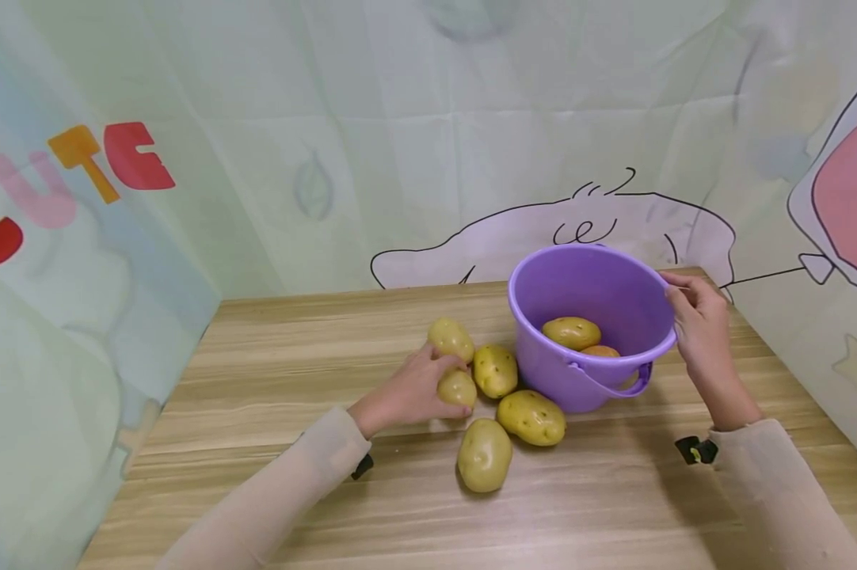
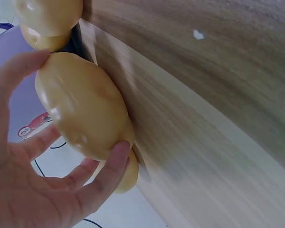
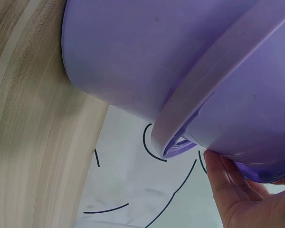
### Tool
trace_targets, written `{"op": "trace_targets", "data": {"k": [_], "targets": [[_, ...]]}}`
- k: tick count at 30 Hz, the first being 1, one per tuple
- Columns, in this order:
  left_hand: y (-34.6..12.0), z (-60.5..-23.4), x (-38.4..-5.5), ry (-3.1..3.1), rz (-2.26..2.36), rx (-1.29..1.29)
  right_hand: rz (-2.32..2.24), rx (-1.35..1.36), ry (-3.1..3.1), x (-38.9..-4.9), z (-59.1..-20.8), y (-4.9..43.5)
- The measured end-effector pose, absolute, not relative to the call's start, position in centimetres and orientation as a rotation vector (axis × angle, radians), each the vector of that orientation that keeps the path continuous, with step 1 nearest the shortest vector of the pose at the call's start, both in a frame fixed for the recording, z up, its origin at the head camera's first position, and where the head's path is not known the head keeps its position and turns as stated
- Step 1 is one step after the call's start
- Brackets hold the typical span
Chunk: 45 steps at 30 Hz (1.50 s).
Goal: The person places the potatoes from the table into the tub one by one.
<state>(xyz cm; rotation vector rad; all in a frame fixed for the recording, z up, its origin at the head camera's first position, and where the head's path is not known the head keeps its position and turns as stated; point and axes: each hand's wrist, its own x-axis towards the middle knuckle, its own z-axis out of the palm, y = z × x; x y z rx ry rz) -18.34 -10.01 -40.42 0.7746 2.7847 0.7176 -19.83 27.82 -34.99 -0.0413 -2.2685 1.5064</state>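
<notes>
Potato (image 1: 457, 390), grasped: located above the wood-grain table (image 1: 272, 364), left of the purple bucket (image 1: 553, 372). From my remote station I cannot tell whether it rests on the surface or is raised.

Left hand (image 1: 414, 388): grasping. On the left wrist view I see the thumb and fingers curled round the potato, one digit at its end, others along its side.

Right hand (image 1: 706, 332): grasping. I see it pinch the bucket's rim on the right side, thumb and fingers about the edge. The bucket handle (image 1: 642, 381) hangs down on the side facing the person.

Adjacent items: I count four loose potatoes. The rear potato (image 1: 451, 339) lies just behind the grasped one; the middle potato (image 1: 496, 370) lies just beside the bucket wall; the front potato (image 1: 531, 418) lies at the bucket's near left; the nearest potato (image 1: 485, 455) lies just beside that one, closest to the person.

Bucket contents: I can make out an upper potato (image 1: 571, 333) and a partly hidden potato (image 1: 601, 351).

Background: printed cloth (image 1: 293, 119) behind the table.
</notes>
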Motion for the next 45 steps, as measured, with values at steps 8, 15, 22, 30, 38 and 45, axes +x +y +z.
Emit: {"op": "trace_targets", "data": {"k": [8,15,22,30,38,45], "targets": [[-10.2,-40.1,-18.3,2.784,0.729,0.758,1.490,-0.040,-2.280,-19.9,-35.1,27.9],[-10.4,-39.6,-18.1,2.784,0.725,0.739,1.481,-0.041,-2.277,-19.9,-35.1,27.9],[-10.5,-39.2,-18.1,2.815,0.713,0.745,1.483,-0.052,-2.274,-19.9,-35.0,27.8],[-10.4,-38.2,-18.2,2.827,0.727,0.779,1.482,-0.044,-2.265,-19.9,-35.0,27.8],[-10.1,-36.6,-18.3,2.883,0.714,0.850,1.484,-0.045,-2.274,-19.9,-35.0,27.8],[-9.9,-35.4,-18.4,2.900,0.725,0.856,1.491,-0.042,-2.270,-19.9,-34.9,27.8]]}}
